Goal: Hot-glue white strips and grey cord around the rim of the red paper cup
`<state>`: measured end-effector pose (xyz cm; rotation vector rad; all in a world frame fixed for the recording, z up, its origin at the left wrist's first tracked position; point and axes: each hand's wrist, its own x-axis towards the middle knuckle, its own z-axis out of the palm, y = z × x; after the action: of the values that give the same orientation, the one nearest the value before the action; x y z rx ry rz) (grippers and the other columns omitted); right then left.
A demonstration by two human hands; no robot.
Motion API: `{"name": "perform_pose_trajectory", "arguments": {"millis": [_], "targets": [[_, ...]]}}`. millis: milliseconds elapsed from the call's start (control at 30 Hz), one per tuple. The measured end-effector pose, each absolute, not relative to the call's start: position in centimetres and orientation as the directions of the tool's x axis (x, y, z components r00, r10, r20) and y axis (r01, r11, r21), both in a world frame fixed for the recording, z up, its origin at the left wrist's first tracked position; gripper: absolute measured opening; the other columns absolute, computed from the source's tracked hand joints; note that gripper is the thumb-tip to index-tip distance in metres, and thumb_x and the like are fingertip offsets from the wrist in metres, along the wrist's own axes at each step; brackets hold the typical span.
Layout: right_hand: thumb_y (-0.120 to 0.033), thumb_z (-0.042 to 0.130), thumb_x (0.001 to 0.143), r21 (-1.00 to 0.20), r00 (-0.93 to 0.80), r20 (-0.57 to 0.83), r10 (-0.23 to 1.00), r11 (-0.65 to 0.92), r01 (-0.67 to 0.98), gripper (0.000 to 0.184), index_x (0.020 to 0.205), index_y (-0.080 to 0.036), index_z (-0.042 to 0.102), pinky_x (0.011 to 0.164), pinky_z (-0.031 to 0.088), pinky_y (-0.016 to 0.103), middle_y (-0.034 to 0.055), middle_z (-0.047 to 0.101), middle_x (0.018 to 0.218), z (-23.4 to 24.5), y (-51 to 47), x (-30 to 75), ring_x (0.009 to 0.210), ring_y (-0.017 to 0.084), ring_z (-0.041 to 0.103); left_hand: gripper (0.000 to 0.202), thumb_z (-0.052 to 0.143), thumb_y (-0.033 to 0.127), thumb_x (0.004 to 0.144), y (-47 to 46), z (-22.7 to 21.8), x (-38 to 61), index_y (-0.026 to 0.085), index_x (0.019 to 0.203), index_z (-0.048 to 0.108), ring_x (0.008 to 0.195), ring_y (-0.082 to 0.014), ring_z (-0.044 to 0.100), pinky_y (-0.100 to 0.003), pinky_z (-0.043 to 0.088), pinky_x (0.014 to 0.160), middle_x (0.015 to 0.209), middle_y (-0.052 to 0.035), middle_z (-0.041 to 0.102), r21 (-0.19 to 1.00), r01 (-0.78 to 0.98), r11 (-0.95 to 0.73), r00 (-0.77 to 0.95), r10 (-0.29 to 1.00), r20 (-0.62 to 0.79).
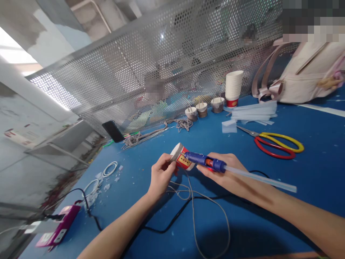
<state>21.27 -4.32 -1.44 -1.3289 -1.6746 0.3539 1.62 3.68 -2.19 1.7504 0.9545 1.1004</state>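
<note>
My left hand (161,175) is closed round a small paper cup (181,157) with a red and white print, held on its side above the blue table (309,169). My right hand (225,172) grips a blue hot glue gun (206,161) whose nozzle points left and touches the cup. A clear glue stick (260,178) sticks out of the back of the gun to the right. A thin grey string (194,201) hangs from the cup area down onto the table. The gun's black cord (172,221) runs across the table under my arms.
Red and yellow scissors (277,144) lie to the right, beside clear plastic strips (253,113). A stack of paper cups (233,88) and three small cups (202,109) stand near the perforated metal screen (161,72). A pink bag (307,73) is at back right, a pink power strip (58,230) at left.
</note>
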Motion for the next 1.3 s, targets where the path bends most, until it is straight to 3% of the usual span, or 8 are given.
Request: {"name": "perform_pose_trajectory", "arguments": {"millis": [100, 300, 700, 933, 1133, 1300], "targets": [[-0.032, 0.056, 0.083, -0.701, 0.016, 0.500, 0.866, 0.394, 0.595, 0.021, 0.066, -0.019, 0.055, 0.048, 0.036, 0.022, -0.0026, 0.056, 0.055, -1.4, -4.3, 21.2, 0.047, 0.010, 0.046, 0.008, 0.059, 0.021, 0.075, 3.6, -2.0, 1.7, 0.017, 0.069, 0.063, 0.051, -0.0090, 0.051, -0.022, 0.044, 0.050, 0.066, 0.0027, 0.053, 0.921, 0.142, -0.361, 0.325, 0.896, 0.301], [-0.040, 0.056, 0.081, -0.777, 0.115, 0.390, 0.914, 0.260, 0.573, 0.030, 0.060, -0.019, 0.053, 0.043, 0.034, 0.022, -0.0025, 0.055, 0.052, -0.8, -4.0, 21.8, 0.046, 0.010, 0.043, 0.008, 0.058, 0.019, 0.075, 3.7, -2.2, 1.6, 0.018, 0.071, 0.064, 0.051, -0.0090, 0.051, -0.022, 0.044, 0.049, 0.067, 0.0027, 0.054, 0.921, 0.128, -0.368, 0.335, 0.890, 0.310], [-0.044, 0.055, 0.078, -0.863, 0.138, 0.250, 0.958, 0.157, 0.480, 0.030, 0.065, -0.018, 0.059, 0.048, 0.036, 0.023, -0.0026, 0.055, 0.056, -0.3, -4.0, 21.9, 0.051, 0.011, 0.043, 0.008, 0.056, 0.016, 0.075, 4.1, -2.6, 1.3, 0.016, 0.073, 0.063, 0.053, -0.0086, 0.051, -0.020, 0.044, 0.048, 0.067, 0.0026, 0.053, 0.911, 0.106, -0.399, 0.355, 0.871, 0.340], [-0.042, 0.054, 0.078, -0.812, 0.097, 0.297, 0.950, 0.198, 0.549, 0.030, 0.059, -0.018, 0.055, 0.047, 0.033, 0.023, -0.0029, 0.053, 0.052, -0.1, -4.4, 21.4, 0.048, 0.010, 0.041, 0.008, 0.056, 0.017, 0.075, 4.1, -2.6, 1.3, 0.016, 0.071, 0.063, 0.052, -0.0085, 0.051, -0.020, 0.044, 0.048, 0.067, 0.0022, 0.053, 0.910, 0.118, -0.398, 0.345, 0.876, 0.338], [-0.044, 0.054, 0.079, -0.855, 0.117, 0.225, 0.967, 0.138, 0.500, 0.031, 0.072, -0.017, 0.066, 0.050, 0.036, 0.023, -0.0009, 0.058, 0.059, -0.2, -4.2, 21.9, 0.053, 0.012, 0.046, 0.009, 0.056, 0.017, 0.075, 4.0, -2.5, 1.4, 0.016, 0.070, 0.063, 0.052, -0.0086, 0.051, -0.021, 0.044, 0.047, 0.068, 0.0025, 0.053, 0.911, 0.115, -0.395, 0.342, 0.877, 0.337], [-0.044, 0.055, 0.078, -0.831, 0.106, 0.256, 0.961, 0.163, 0.532, 0.031, 0.063, -0.017, 0.061, 0.048, 0.035, 0.023, -0.0021, 0.054, 0.054, -0.1, -4.3, 21.6, 0.050, 0.011, 0.043, 0.008, 0.056, 0.017, 0.074, 4.1, -2.6, 1.3, 0.016, 0.071, 0.064, 0.052, -0.0086, 0.050, -0.021, 0.044, 0.048, 0.067, 0.0026, 0.053, 0.912, 0.118, -0.393, 0.345, 0.877, 0.334]]}}
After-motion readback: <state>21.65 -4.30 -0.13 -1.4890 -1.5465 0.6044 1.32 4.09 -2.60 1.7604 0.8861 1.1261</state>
